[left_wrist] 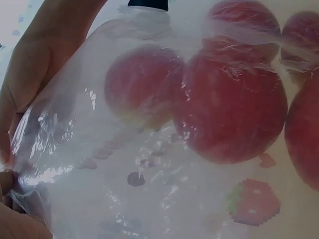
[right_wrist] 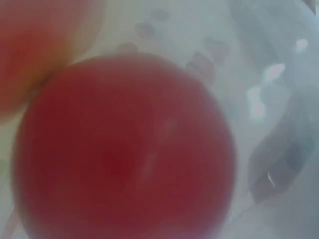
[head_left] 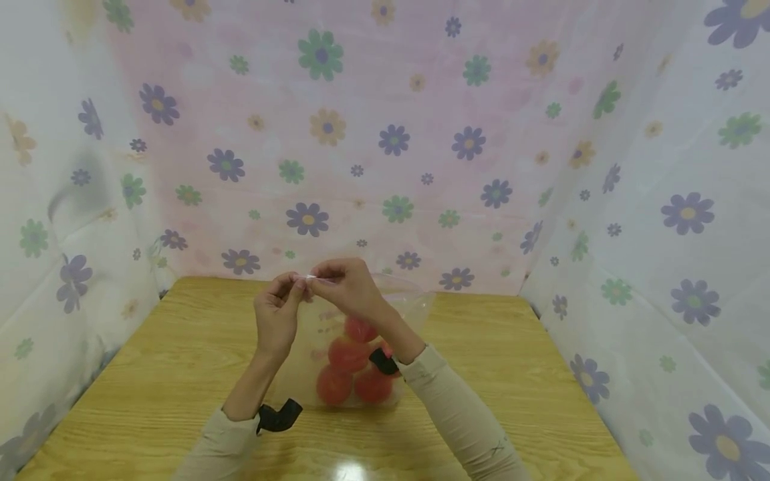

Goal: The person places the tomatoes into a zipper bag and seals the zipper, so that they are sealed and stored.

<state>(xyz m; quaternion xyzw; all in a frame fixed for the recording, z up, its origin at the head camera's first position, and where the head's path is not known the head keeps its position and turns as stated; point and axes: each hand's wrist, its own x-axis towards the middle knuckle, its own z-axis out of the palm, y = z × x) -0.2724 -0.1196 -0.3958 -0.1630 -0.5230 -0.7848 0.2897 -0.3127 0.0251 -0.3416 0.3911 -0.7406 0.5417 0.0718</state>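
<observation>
A see-through plastic bag stands on the table with several round red fruits inside, which look like apples. My left hand pinches the top edge of the bag near its left corner, thumb against fingers. Right beside it, my right hand grips the same edge, its wrist crossing in front of the bag. In the left wrist view a strawberry print shows on the bag below the red fruits. One red fruit fills much of the right wrist view, blurred behind the plastic.
The wooden table extends on both sides of the bag. Flower-patterned sheets close off the back and both sides. A black wrist mount sits at the left sleeve and another black mount at the right.
</observation>
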